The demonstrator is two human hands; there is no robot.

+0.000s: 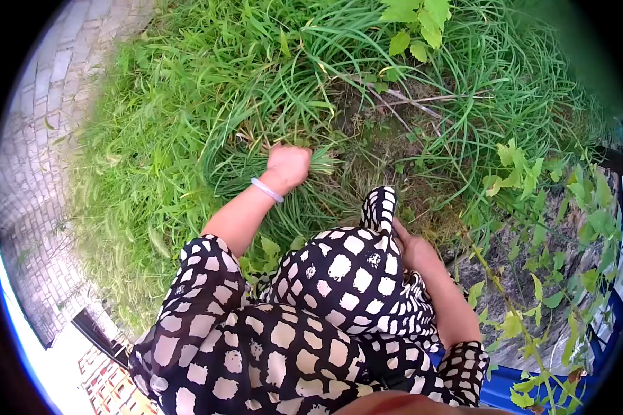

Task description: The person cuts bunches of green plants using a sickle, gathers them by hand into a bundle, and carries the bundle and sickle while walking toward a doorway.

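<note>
My left hand (289,167) is closed in a fist around a bunch of chives (323,162), long narrow green leaves whose pale ends stick out to the right of the fist. More of the leaves trail to the left and below the hand, among the growing clump. A pale bracelet (266,190) circles the left wrist. My right hand (417,250) is low beside the black-and-white patterned cloth (353,270) over my leg. Its fingers are mostly hidden behind a raised fold of that cloth, so whether they hold anything does not show.
Bare soil with dry stalks (422,100) lies ahead of my hands. Tall grass (145,159) grows on the left, beside a brick path (45,138). At right, a leafy vine (526,321) hangs before a grey rough surface (491,256) and a blue frame (505,391).
</note>
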